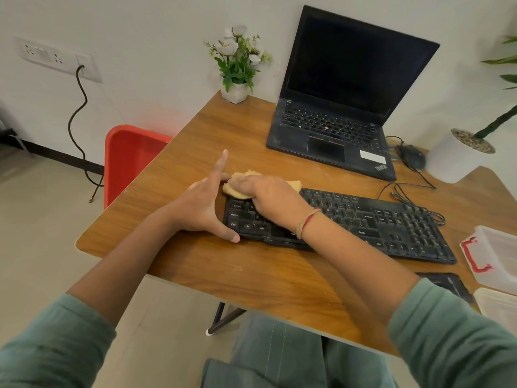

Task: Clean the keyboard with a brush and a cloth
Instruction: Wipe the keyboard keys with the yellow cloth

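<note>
The right grip (268, 200) is curled around the cloth (236, 191), with the keyboard (391, 222) directly beneath it. The left grip (201, 205), fingers straight, braces the end beside it (good). Press lightly and wipe along the rows.

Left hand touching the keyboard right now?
Touching. The head view shows the left hand bracing the left end of the keyboard, with the thumb lying flat against the front left corner and no gap visible there.
</note>
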`<state>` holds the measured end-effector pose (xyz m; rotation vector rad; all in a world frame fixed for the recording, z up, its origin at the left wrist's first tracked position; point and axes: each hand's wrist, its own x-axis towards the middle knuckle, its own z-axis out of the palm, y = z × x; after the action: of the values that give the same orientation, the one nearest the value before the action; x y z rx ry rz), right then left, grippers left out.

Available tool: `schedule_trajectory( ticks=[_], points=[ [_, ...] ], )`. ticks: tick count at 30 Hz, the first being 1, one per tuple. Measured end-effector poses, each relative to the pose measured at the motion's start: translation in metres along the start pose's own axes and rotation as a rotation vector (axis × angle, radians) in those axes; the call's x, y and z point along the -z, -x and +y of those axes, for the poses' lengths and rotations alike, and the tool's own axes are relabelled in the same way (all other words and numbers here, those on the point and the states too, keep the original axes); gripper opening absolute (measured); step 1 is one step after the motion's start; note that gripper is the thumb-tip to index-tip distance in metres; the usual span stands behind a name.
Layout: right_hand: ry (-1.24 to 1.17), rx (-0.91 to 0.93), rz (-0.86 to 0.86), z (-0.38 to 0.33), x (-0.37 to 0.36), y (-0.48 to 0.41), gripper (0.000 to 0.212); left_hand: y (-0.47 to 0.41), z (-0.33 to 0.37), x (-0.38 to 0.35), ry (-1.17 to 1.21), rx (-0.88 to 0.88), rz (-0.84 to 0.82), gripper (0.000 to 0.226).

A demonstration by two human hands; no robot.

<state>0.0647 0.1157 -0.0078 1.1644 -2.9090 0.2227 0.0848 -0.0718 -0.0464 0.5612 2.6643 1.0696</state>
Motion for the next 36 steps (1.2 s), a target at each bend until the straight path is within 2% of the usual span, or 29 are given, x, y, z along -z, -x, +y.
schedule_trajectory(
  ticks=[2, 3, 7, 11, 15, 19, 20, 23, 24, 28, 32, 33, 36],
  points=[
    [-0.029, 0.132, -0.071, -0.008, -0.004, 0.012, 0.053, 0.001, 0.001, 0.000, -0.002, 0.009, -0.009, 0.154],
    [-0.019, 0.138, -0.082, -0.004, -0.003, 0.013, 0.055, 0.000, 0.001, 0.000, -0.004, 0.011, -0.010, 0.153],
    [0.041, -0.072, 0.002, 0.011, -0.001, 0.002, 0.058, 0.001, 0.002, 0.000, -0.005, 0.002, -0.006, 0.154],
    [-0.064, 0.107, -0.049, -0.012, -0.010, 0.018, 0.055, 0.002, 0.003, 0.001, -0.008, 0.002, -0.011, 0.152],
    [-0.012, -0.152, 0.063, 0.010, -0.002, 0.005, 0.054, 0.001, 0.001, 0.000, -0.007, -0.003, -0.004, 0.151],
    [-0.065, 0.082, -0.061, -0.020, -0.013, 0.024, 0.056, 0.002, 0.003, 0.001, 0.002, -0.011, -0.011, 0.151],
    [-0.049, 0.083, -0.056, -0.015, -0.012, 0.024, 0.056, 0.002, 0.003, 0.001, -0.001, -0.008, -0.011, 0.151],
    [0.019, -0.109, 0.024, 0.009, -0.003, 0.011, 0.058, 0.001, 0.001, 0.001, -0.009, 0.001, -0.001, 0.150],
    [0.026, -0.122, 0.022, 0.008, -0.002, 0.010, 0.058, 0.001, 0.001, 0.001, -0.009, 0.004, 0.004, 0.151],
    [0.030, 0.014, -0.067, -0.005, -0.008, 0.022, 0.060, 0.002, 0.003, 0.001, -0.022, 0.009, -0.012, 0.155],
    [0.060, -0.198, 0.028, 0.025, 0.003, 0.017, 0.059, 0.002, 0.003, 0.001, -0.025, 0.004, -0.002, 0.157],
    [0.009, -0.190, 0.042, 0.018, 0.001, 0.020, 0.057, 0.002, 0.002, 0.000, -0.025, 0.005, 0.000, 0.157],
    [-0.121, 0.020, 0.004, -0.024, -0.012, 0.041, 0.054, 0.002, 0.001, 0.000, -0.014, -0.004, -0.010, 0.156]
  ],
)
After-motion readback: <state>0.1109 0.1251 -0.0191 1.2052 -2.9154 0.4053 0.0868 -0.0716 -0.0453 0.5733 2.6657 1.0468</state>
